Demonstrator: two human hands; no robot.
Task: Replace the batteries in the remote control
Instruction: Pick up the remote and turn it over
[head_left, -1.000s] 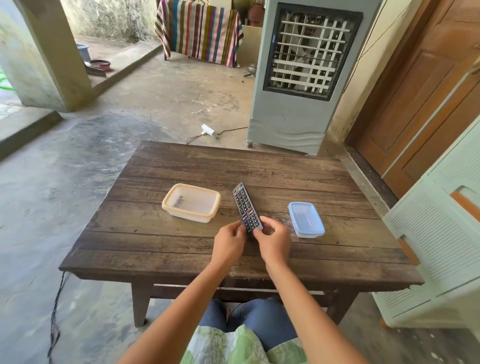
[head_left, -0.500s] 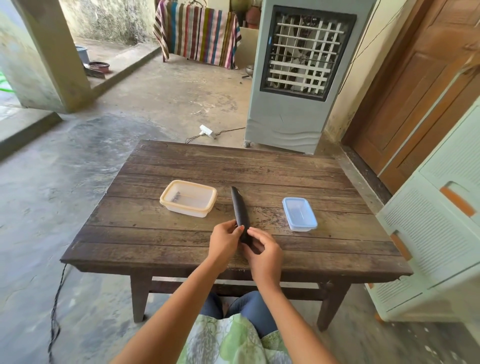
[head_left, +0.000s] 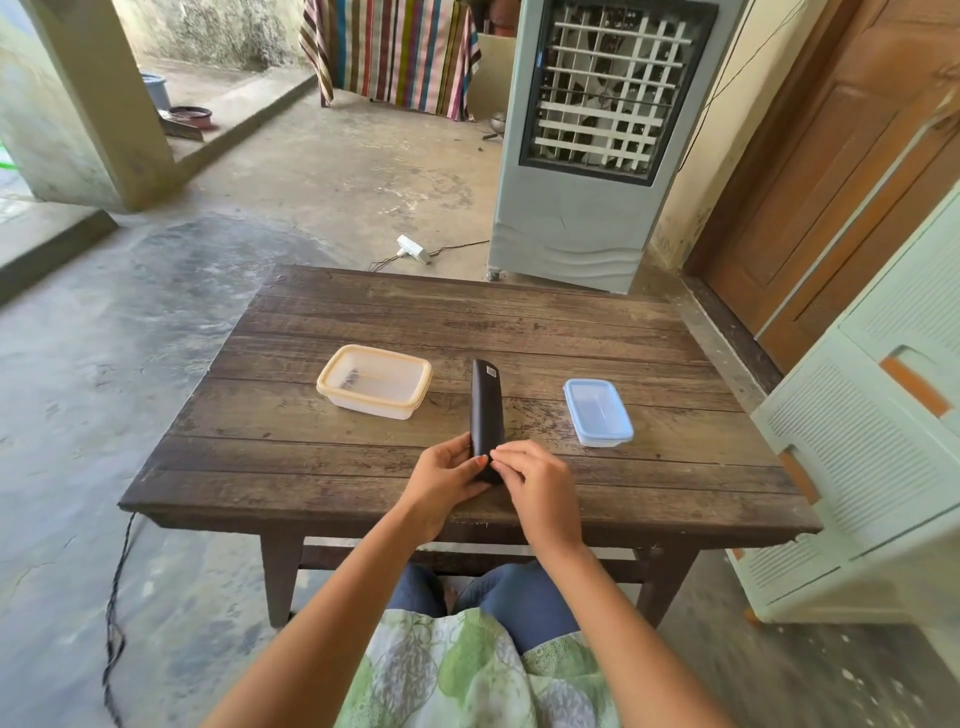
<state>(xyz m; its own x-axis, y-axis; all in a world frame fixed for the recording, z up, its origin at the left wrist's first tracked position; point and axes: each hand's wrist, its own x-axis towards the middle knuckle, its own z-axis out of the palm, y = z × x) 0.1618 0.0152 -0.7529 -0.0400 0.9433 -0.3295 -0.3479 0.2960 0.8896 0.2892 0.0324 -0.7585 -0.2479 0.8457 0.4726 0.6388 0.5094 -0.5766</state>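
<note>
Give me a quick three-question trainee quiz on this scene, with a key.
1. True or false: the remote is turned button side up.
2. Multiple choice: the blue-lidded container stands on which side of the remote? A) left B) right C) on top of it
3. Short answer: what holds the remote's near end?
Key: 1 false, its plain back faces up. 2 B. 3 Both hands: the left hand and the right hand grip it.

The table (head_left: 363, 467) at the frame's centre is rough, weathered wood. The remote (head_left: 486, 410) looks matt black plastic. Both containers (head_left: 374, 382) are translucent plastic.
</note>
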